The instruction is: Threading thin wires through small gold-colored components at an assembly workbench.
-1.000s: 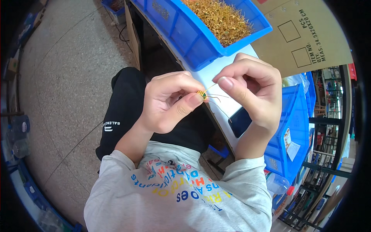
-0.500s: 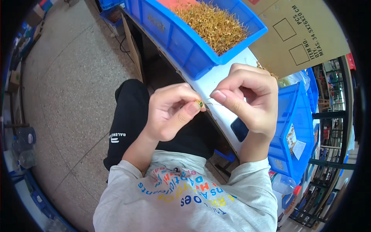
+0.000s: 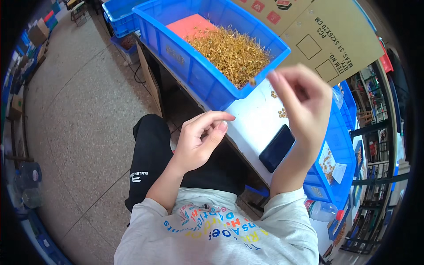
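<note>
My left hand (image 3: 201, 139) is above my lap by the table edge, index finger stretched out and thumb apart, with nothing visible between them. My right hand (image 3: 307, 99) is raised beside the near right corner of a blue plastic bin (image 3: 207, 84). Motion smears its fingers, so whether they hold anything is unclear. A small blurred gold-coloured piece (image 3: 252, 81) shows at the bin's inner corner, left of my right thumb. Inside the bin lies a heap of thin, golden, wire-like pieces (image 3: 234, 53), beside a flat red-orange sheet (image 3: 187, 26).
A dark phone (image 3: 277, 148) lies on the white table (image 3: 249, 121), near small groups of gold pieces (image 3: 282, 113). A cardboard box (image 3: 318, 44) stands behind. To the right are another blue bin (image 3: 338, 141) and a clear bottle with a red cap (image 3: 324, 211).
My hands have moved apart; the right one went up toward the bin corner. The small yellow-and-green piece in my left fingers no longer shows there. My view has shifted, revealing more phone and table.
</note>
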Motion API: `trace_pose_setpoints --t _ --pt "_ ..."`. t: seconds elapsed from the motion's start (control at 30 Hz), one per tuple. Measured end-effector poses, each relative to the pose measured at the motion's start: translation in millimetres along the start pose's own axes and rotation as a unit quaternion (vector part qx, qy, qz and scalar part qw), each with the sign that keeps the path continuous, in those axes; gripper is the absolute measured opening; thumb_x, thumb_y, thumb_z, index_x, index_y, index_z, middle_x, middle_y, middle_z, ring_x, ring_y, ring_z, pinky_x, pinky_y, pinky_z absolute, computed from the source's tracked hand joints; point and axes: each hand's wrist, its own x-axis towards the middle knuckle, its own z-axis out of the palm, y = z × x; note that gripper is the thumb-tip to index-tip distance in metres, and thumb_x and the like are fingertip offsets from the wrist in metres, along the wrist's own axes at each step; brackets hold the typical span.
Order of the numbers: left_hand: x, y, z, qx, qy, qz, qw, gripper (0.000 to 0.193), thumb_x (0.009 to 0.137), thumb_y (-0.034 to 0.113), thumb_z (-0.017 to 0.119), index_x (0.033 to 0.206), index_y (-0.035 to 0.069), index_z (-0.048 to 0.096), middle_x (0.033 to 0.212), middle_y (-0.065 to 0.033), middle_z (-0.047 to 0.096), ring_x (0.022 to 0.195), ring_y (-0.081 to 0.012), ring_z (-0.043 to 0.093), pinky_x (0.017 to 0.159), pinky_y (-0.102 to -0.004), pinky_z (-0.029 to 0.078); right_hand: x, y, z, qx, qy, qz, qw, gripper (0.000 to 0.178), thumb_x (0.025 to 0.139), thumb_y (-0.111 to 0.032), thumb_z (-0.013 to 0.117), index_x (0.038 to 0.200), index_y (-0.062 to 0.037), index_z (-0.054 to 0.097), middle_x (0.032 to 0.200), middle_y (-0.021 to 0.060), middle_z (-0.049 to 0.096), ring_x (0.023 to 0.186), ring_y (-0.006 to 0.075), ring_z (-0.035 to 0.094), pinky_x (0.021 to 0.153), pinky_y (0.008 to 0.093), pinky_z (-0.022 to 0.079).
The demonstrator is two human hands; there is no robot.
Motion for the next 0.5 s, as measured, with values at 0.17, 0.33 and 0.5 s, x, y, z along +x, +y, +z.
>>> trace_pose_setpoints --t 0.17,0.33,0.5 --pt "-3 8 7 0.055 -0.015 -0.018 0.998 0.01 0.092 0.004 0.06 0.095 0.0 0.068 0.075 -0.0012 0.061 0.056 -0.0061 0.04 0.051 -0.0197 0.032 81 37 20 -0.165 0.017 -0.015 0.986 0.026 0.079 -0.025 0.069 0.085 -0.0009 0.077 0.056 0.0039 0.061 0.047 0.0119 0.051 0.048 0.0255 0.042" --pt "-3 8 13 0.091 -0.031 -0.005 0.995 0.008 0.09 0.001 0.061 0.091 -0.001 0.068 0.074 -0.0023 0.062 0.054 -0.0069 0.04 0.05 -0.0204 0.031 143 105 49 -0.268 -0.005 0.121 0.956 0.035 0.082 -0.028 0.068 0.099 0.0028 0.072 0.077 0.0123 0.071 0.071 0.0251 0.067 0.065 0.0311 0.052" --pt "-3 8 0 0.123 -0.044 -0.003 0.991 0.007 0.089 0.001 0.062 0.089 -0.002 0.068 0.074 -0.0029 0.062 0.053 -0.0076 0.04 0.049 -0.0209 0.031 93 107 14 -0.279 0.074 0.066 0.955 0.038 0.083 -0.034 0.069 0.099 -0.0004 0.075 0.065 0.0036 0.066 0.054 0.0114 0.055 0.051 0.0266 0.045"
